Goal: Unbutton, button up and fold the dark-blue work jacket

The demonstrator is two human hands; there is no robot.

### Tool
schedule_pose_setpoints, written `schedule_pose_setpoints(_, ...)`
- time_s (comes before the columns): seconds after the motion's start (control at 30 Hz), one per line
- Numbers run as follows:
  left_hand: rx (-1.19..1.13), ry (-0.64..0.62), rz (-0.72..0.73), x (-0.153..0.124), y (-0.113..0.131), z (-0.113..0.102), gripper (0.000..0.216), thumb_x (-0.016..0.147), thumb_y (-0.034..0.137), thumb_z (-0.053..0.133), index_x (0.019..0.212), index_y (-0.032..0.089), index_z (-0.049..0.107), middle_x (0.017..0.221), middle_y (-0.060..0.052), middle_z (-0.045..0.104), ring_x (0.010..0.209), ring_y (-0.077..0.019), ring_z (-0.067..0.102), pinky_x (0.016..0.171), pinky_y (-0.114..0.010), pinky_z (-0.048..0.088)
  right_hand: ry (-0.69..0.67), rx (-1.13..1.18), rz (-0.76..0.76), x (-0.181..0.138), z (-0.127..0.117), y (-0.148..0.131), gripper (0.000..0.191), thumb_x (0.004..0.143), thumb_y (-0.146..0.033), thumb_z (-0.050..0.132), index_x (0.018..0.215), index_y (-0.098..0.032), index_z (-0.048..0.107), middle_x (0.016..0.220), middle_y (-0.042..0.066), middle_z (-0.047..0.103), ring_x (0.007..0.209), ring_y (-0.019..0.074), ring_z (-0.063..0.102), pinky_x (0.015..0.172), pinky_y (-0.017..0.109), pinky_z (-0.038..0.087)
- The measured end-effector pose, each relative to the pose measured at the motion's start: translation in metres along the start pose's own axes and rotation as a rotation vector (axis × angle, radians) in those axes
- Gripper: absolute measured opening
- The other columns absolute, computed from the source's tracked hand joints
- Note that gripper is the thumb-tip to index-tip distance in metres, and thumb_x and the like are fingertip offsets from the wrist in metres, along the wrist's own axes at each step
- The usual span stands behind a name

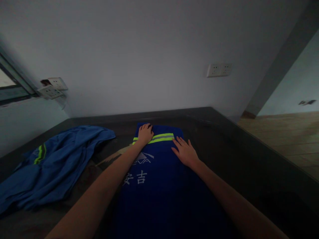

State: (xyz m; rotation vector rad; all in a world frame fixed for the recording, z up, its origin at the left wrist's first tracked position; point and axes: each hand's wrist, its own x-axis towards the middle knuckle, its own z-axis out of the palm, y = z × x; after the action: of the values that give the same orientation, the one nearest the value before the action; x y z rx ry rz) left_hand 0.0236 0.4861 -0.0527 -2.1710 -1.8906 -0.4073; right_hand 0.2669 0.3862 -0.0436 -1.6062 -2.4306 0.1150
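Note:
A dark blue work garment point(159, 186) lies flat and narrow on the dark table, running away from me. Across its far part goes a yellow-green and grey reflective stripe point(161, 137), and white lettering shows nearer to me on its left. My left hand point(145, 133) rests on the cloth at the left part of the stripe, partly covering it, its fingers laid out. At the right end of the stripe, my right hand point(184, 151) lies on the garment's right edge with its fingers spread. Neither hand grasps the cloth.
Left of my arms a second, crumpled blue garment point(62, 166) with a yellow-green stripe lies on the dark table point(219, 146). A pale wall with socket plates point(219, 70) stands behind the table. To the right is a wooden floor point(279, 136).

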Motion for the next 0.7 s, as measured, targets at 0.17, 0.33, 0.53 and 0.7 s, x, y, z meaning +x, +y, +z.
schedule_pose_setpoints(0.17, 0.000, 0.004, 0.029, 0.006, -0.007, -0.002, 0.046, 0.090, 0.030, 0.038, 0.133, 0.023, 0.050, 0.151, -0.006, 0.031, 0.141, -0.0274, 0.018, 0.115, -0.051, 0.008, -0.004, 0.008, 0.005, 0.000, 0.000, -0.001, 0.057, 0.096, -0.047, 0.028, 0.143, -0.016, 0.036, 0.150, 0.014, 0.032, 0.139, 0.0273, 0.024, 0.111, 0.055, 0.015)
schedule_pose_setpoints(0.33, -0.058, -0.221, 0.016, 0.020, -0.021, 0.010, 0.050, 0.092, 0.041, 0.032, 0.141, 0.036, 0.036, 0.153, -0.001, 0.027, 0.139, -0.0353, 0.022, 0.107, -0.063, 0.020, -0.007, -0.008, 0.010, 0.000, -0.002, -0.001, 0.057, 0.096, -0.047, 0.028, 0.144, -0.017, 0.034, 0.150, 0.013, 0.031, 0.139, 0.0270, 0.026, 0.111, 0.056, 0.016)
schedule_pose_setpoints(0.53, -0.071, -0.233, -0.006, 0.019, -0.021, 0.016, 0.052, 0.092, 0.042, 0.031, 0.144, 0.035, 0.030, 0.154, -0.002, 0.025, 0.138, -0.0359, 0.025, 0.106, -0.062, 0.023, -0.020, -0.036, 0.054, -0.001, -0.003, -0.002, 0.059, 0.095, -0.051, 0.027, 0.145, -0.019, 0.033, 0.150, 0.015, 0.030, 0.139, 0.0283, 0.024, 0.110, 0.057, 0.014)
schedule_pose_setpoints(0.7, -0.077, 0.030, 0.008, 0.008, -0.008, -0.003, 0.051, 0.093, 0.032, 0.033, 0.144, 0.026, 0.034, 0.151, -0.007, 0.031, 0.139, -0.0279, 0.024, 0.113, -0.056, 0.010, -0.006, -0.055, 0.084, -0.002, 0.000, -0.003, 0.062, 0.095, -0.053, 0.023, 0.146, -0.017, 0.030, 0.151, 0.016, 0.027, 0.141, 0.0278, 0.020, 0.111, 0.056, 0.011)
